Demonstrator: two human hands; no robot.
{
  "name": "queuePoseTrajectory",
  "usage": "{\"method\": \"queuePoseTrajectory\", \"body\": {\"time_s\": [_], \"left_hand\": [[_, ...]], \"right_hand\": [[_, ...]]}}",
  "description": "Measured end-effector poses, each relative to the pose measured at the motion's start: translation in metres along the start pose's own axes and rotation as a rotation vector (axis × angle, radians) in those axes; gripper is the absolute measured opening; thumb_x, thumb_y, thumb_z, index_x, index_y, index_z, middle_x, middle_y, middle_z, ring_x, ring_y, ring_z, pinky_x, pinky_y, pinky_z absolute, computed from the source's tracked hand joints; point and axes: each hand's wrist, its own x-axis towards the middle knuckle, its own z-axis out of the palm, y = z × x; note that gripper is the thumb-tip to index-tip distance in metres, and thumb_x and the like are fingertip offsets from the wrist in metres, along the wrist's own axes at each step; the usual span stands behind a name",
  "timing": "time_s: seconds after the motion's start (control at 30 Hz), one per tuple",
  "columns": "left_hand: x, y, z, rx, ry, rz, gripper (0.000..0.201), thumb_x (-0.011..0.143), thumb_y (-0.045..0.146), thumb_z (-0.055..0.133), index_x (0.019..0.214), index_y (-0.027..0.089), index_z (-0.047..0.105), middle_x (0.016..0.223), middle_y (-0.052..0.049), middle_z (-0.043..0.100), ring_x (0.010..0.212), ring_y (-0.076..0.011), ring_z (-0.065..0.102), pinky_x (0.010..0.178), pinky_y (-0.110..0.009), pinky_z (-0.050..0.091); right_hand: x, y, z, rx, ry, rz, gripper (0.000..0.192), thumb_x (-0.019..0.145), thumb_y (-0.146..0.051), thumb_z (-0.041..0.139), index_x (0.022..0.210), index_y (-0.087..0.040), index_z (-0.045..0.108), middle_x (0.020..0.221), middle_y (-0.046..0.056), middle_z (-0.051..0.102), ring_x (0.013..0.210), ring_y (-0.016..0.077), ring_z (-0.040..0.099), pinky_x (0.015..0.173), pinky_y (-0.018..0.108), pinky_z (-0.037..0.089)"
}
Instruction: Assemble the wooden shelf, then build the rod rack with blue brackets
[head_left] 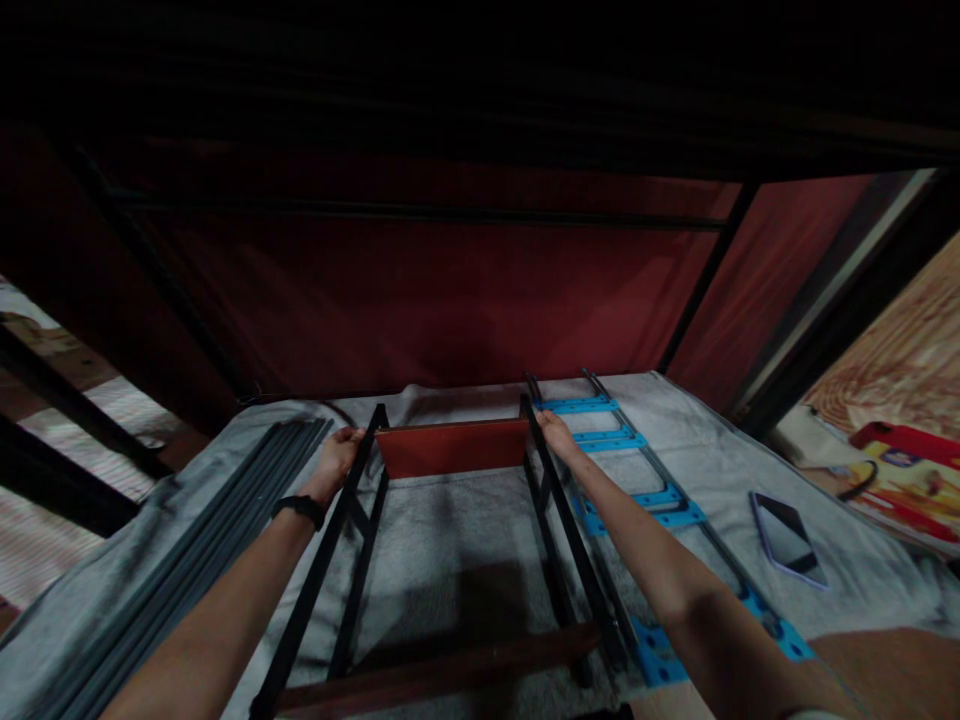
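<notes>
Your L hand point(339, 455) has the frame point(573, 530) by its L rail, nr the far end, fingers curled in against the bar from outside. Your R hand point(555, 432) is on the R rail, also nr the far end, fingers bent onto it; that grip looks closed too, tho how hard you're squeezing w/ either, can't tell. Both arms reach fwd, one each side of the frame, & there's a black band point(298, 510) on your L wrist.

The frame sits on the grey cloth point(420, 560) directly in front of you, long black rails running away from you. Far board point(454, 448), reddish, spans its far end, broad face toward you. Near board point(450, 668), darker, crosses its near end, low in your view.

L of the frame: grey rods point(217, 545), bundled approx. parallel, lying lengthwise on the cloth, partly hidden by your L forearm. R of the frame, just beside it: blue rack point(671, 508), i.e. blue crosspieces w/ holes on thin dark bars; your R forearm passes above & covers part.

Farther R of the frame, past the rack: phone point(789, 538), flat on the cloth, glossy dark face up. Well R of the frame, past the phone: a red/yellow pack point(911, 470). Beyond the frame: upright red panel point(465, 300) w/ black bars.
</notes>
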Motion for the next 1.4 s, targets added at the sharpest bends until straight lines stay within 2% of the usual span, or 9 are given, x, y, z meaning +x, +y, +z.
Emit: {"method": "queuePoseTrajectory", "body": {"time_s": [0.23, 0.5, 0.77, 0.93, 1.1, 1.4], "left_hand": [[0.003, 0.001, -0.003, 0.091, 0.034, 0.031, 0.019, 0.071, 0.036, 0.06, 0.066, 0.018, 0.056, 0.055, 0.0, 0.055, 0.049, -0.0141, 0.049, 0.047, -0.025, 0.037], [0.013, -0.01, 0.001, 0.077, 0.041, 0.053, 0.014, 0.072, 0.032, 0.058, 0.072, 0.018, 0.055, 0.059, 0.0, 0.056, 0.051, -0.0141, 0.05, 0.05, -0.025, 0.039], [0.008, -0.007, -0.001, 0.117, 0.032, 0.068, 0.02, 0.075, 0.036, 0.059, 0.074, 0.016, 0.061, 0.066, -0.004, 0.065, 0.06, -0.0182, 0.059, 0.056, -0.026, 0.044], [0.007, -0.005, 0.0, 0.139, 0.045, 0.104, 0.016, 0.075, 0.033, 0.057, 0.073, 0.017, 0.059, 0.069, -0.005, 0.065, 0.066, -0.0194, 0.061, 0.06, -0.026, 0.045], [0.012, -0.009, 0.0, 0.176, 0.023, 0.141, 0.017, 0.077, 0.033, 0.055, 0.071, 0.017, 0.058, 0.069, -0.005, 0.064, 0.066, -0.0189, 0.06, 0.06, -0.026, 0.044], [0.017, -0.014, -0.001, 0.175, 0.016, 0.147, 0.02, 0.077, 0.036, 0.055, 0.072, 0.018, 0.06, 0.071, -0.007, 0.066, 0.066, -0.0199, 0.06, 0.059, -0.026, 0.044]], "right_hand": [[-0.004, -0.004, 0.001, 0.0, 0.012, 0.052, 0.018, 0.081, -0.037, 0.041, 0.068, -0.025, 0.044, 0.065, -0.002, 0.051, 0.068, 0.0178, 0.051, 0.068, 0.029, 0.041], [0.002, -0.009, 0.002, -0.021, 0.037, 0.054, 0.022, 0.081, -0.034, 0.044, 0.061, -0.025, 0.043, 0.065, 0.0, 0.052, 0.076, 0.019, 0.052, 0.078, 0.031, 0.042], [-0.005, -0.004, 0.002, 0.03, 0.02, 0.063, 0.018, 0.08, -0.039, 0.044, 0.068, -0.025, 0.045, 0.059, -0.003, 0.049, 0.065, 0.0169, 0.049, 0.063, 0.028, 0.042], [0.001, -0.006, 0.003, 0.019, 0.035, 0.06, 0.018, 0.078, -0.034, 0.046, 0.063, -0.025, 0.044, 0.063, -0.002, 0.052, 0.071, 0.0173, 0.049, 0.071, 0.029, 0.042], [0.001, -0.004, 0.005, 0.026, 0.038, 0.06, 0.021, 0.078, -0.038, 0.045, 0.061, -0.025, 0.042, 0.062, -0.002, 0.051, 0.07, 0.0175, 0.049, 0.071, 0.029, 0.041], [-0.001, -0.004, 0.004, -0.001, 0.053, 0.052, 0.017, 0.079, -0.036, 0.044, 0.067, -0.025, 0.048, 0.067, -0.002, 0.055, 0.076, 0.0184, 0.053, 0.074, 0.03, 0.044]]}}
